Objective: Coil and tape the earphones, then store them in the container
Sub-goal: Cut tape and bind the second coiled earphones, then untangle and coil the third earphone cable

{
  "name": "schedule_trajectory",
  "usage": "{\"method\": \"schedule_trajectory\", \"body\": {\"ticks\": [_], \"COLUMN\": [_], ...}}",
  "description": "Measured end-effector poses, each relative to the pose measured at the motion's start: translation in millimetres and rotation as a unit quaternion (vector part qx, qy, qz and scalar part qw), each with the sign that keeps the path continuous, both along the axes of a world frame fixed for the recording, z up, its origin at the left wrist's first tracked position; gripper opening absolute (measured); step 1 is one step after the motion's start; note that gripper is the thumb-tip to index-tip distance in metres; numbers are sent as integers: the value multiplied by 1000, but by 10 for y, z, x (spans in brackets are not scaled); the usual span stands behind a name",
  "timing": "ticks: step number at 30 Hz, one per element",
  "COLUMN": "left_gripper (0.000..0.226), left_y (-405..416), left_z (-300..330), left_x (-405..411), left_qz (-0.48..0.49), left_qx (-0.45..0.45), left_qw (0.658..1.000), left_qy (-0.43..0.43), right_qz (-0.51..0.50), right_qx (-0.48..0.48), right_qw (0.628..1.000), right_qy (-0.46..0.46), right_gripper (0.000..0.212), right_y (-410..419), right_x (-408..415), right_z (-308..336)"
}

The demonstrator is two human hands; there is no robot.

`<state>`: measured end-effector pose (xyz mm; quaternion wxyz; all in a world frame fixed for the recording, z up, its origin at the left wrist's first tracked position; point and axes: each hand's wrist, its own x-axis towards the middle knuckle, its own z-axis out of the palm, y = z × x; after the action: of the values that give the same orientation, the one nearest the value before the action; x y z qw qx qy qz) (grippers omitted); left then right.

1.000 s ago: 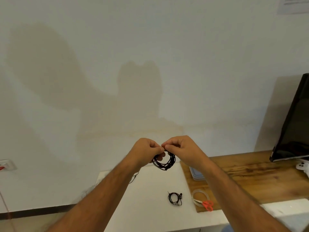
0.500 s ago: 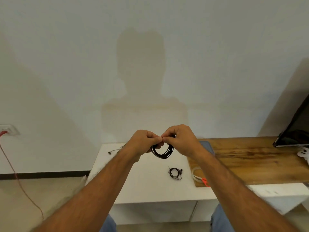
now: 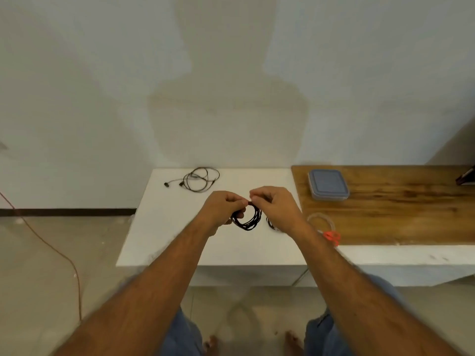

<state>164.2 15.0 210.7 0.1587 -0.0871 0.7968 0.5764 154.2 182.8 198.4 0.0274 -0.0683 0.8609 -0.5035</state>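
A black coiled earphone (image 3: pixel 248 221) hangs above the white table (image 3: pixel 180 240), pinched at its top by both hands. My left hand (image 3: pixel 223 209) and my right hand (image 3: pixel 276 208) meet fingertip to fingertip over the coil. A second small coiled earphone (image 3: pixel 271 224) lies on the table, mostly hidden behind my right wrist. A loose uncoiled black earphone (image 3: pixel 199 179) lies at the table's far left. The grey lidded container (image 3: pixel 328 184) sits shut on the wooden board (image 3: pixel 398 209). A clear tape roll (image 3: pixel 321 221) with an orange tab (image 3: pixel 332 237) lies at the board's near left corner.
A dark monitor corner (image 3: pixel 466 177) shows at the far right edge. An orange cable (image 3: pixel 51 250) trails across the floor on the left. A white wall stands right behind the table. My bare feet are below the table's front edge.
The camera has tilted down, so the table, container and loose earphone have come into full view. Both hands stay together on the coil, now lower over the table.
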Motion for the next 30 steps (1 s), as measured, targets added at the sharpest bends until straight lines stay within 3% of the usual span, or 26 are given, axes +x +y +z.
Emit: {"method": "schedule_trajectory", "body": {"ticks": [7,16,22,26,30], "left_gripper": [7,8,8,14,21], "left_y": [42,252,318,296,290], "left_z": [-883,-1751,-2066,-2180,-2202], "left_x": [-305,-675,-783,-829,-796], "left_qz": [34,67,82,45,0], "left_qx": [-19,-21,-17,-129,-262], "left_qw": [997,988,988,989,965], "left_qy": [-73,-138,-132,-61,7], "right_qz": [-96,-109,-104,-91,-85], "right_qx": [-18,-25,-26,-5,1], "right_qw": [994,985,982,981,981], "right_qy": [-44,-133,-157,-168,-174], "right_gripper": [21,14,15,14,11], "right_y": [320,563,580,589,572], "right_x": [-21,95,93,77,37], "right_z": [-775,-1369,-1553,-1655,-1725]}}
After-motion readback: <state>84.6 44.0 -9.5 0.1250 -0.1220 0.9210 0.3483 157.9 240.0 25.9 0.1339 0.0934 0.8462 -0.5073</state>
